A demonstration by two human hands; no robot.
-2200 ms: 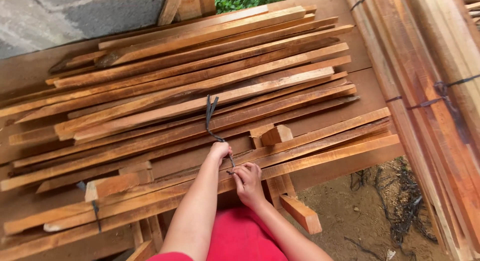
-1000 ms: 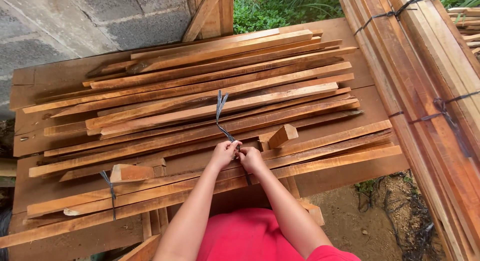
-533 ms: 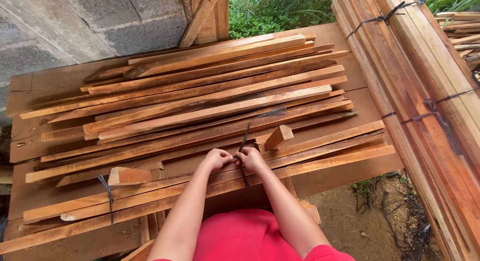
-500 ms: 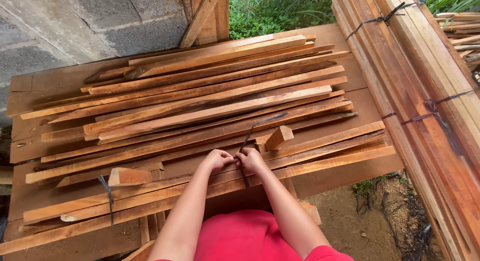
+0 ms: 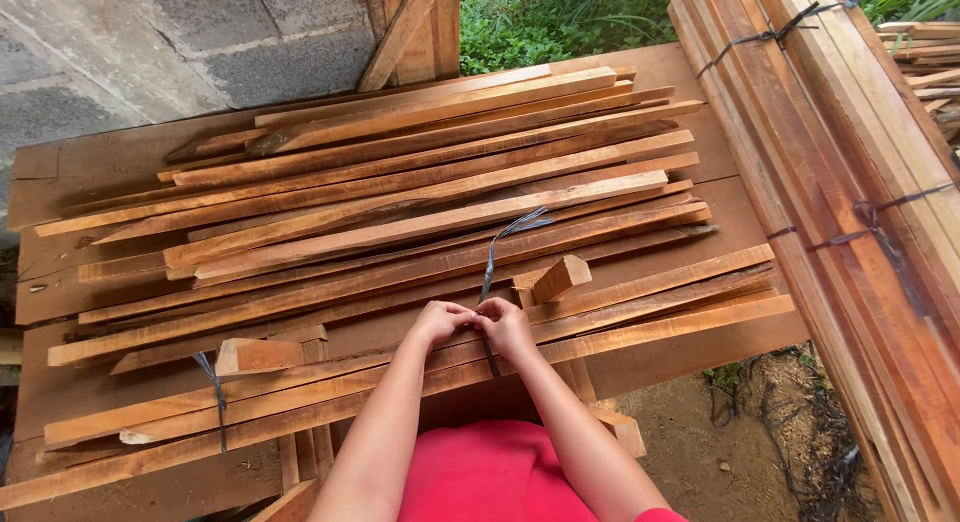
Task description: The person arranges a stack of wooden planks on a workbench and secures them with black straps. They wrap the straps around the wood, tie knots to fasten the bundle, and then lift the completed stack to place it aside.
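Note:
My left hand (image 5: 440, 321) and my right hand (image 5: 506, 327) meet, fingers closed, over a bundle of long thin wooden slats (image 5: 640, 304) near the front of a wooden table (image 5: 60, 167). Both pinch a dark plastic strap (image 5: 490, 262) that wraps the bundle; its free end runs up and curls to the right over the loose slat pile (image 5: 430, 197). A short wood block (image 5: 560, 278) lies just right of the strap. The strap's knot is hidden under my fingers.
A second dark strap (image 5: 215, 392) ties the bundle's left end, by another short block (image 5: 255, 356). A tall stack of strapped planks (image 5: 850, 182) runs along the right. A grey block wall (image 5: 150, 52) and greenery (image 5: 560, 22) lie behind. Dirt ground (image 5: 730, 452) shows lower right.
My two hands have come together on the strap. The strap's free end, which stood up, now lies flatter and curls right. The view has shifted slightly.

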